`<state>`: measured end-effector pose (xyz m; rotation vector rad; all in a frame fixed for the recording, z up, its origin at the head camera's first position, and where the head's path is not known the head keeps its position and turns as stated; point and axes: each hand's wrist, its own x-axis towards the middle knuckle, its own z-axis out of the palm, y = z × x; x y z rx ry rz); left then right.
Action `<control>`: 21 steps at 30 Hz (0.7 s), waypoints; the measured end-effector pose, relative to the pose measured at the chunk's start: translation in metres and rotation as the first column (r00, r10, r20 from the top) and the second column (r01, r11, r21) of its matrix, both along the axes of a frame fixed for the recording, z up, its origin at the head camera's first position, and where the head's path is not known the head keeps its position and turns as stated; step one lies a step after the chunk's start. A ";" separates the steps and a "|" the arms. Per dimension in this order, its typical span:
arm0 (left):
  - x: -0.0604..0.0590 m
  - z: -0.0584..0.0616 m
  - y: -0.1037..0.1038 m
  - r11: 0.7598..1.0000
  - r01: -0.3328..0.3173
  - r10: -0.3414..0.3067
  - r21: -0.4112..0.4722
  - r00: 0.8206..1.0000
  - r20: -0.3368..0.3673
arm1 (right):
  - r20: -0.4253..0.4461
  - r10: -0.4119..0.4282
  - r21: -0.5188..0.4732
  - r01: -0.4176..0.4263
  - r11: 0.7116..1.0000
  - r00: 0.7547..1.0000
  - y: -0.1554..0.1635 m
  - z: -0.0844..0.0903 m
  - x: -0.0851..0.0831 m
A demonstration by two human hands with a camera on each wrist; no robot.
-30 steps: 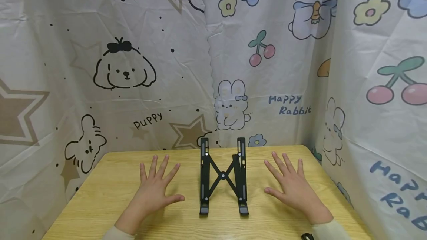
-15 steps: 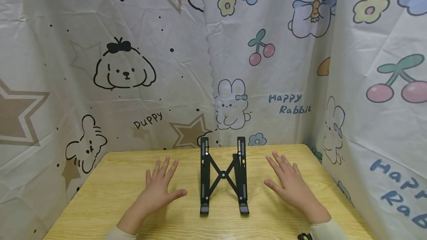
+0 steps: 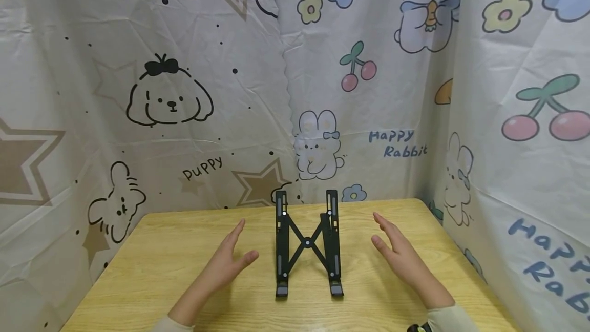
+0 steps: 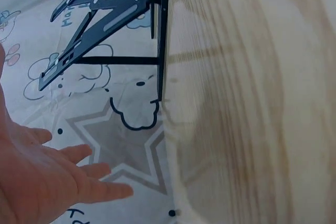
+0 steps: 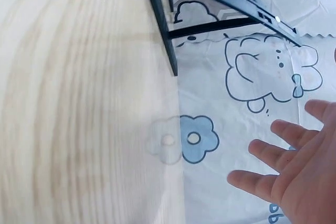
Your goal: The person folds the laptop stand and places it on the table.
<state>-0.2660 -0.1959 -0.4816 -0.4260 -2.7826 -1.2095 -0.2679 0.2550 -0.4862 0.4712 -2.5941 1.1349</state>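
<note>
I noted both palms had lifted off the table (image 3: 152, 250) and turned inward: left hand (image 3: 227, 260) at nine o'clock, right hand (image 3: 398, 257) at three o'clock of the black stand (image 3: 308, 244), fingers straight, touching nothing; a two-sided grasp looked imminent

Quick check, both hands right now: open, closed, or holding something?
Left hand: open, fingers straight, holding nothing, left of the black folding metal stand.
Right hand: open, fingers straight, holding nothing, right of the stand.
</note>
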 end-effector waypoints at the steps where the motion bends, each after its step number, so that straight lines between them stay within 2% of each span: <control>1: 0.000 -0.001 0.001 1.000 -0.001 0.001 0.023 1.000 -0.001 | 0.002 0.005 -0.025 -0.005 1.000 1.000 -0.001 0.001 0.000; 4: -0.001 -0.003 0.003 0.996 0.002 -0.002 0.085 1.000 0.000 | 0.017 0.014 -0.098 -0.012 0.995 1.000 -0.003 0.001 -0.001; 10: -0.002 -0.005 0.008 0.978 0.009 -0.026 0.209 0.996 0.081 | 0.078 0.032 -0.194 -0.016 0.981 0.996 -0.009 -0.004 -0.002; 16: -0.001 -0.004 0.014 0.964 -0.003 -0.022 0.265 0.996 0.091 | 0.158 0.007 -0.222 0.029 0.975 0.987 -0.017 -0.008 -0.007; 21: -0.001 -0.005 0.018 0.942 -0.038 -0.003 0.333 0.993 0.121 | 0.205 -0.005 -0.225 0.052 0.973 0.979 -0.022 -0.010 -0.008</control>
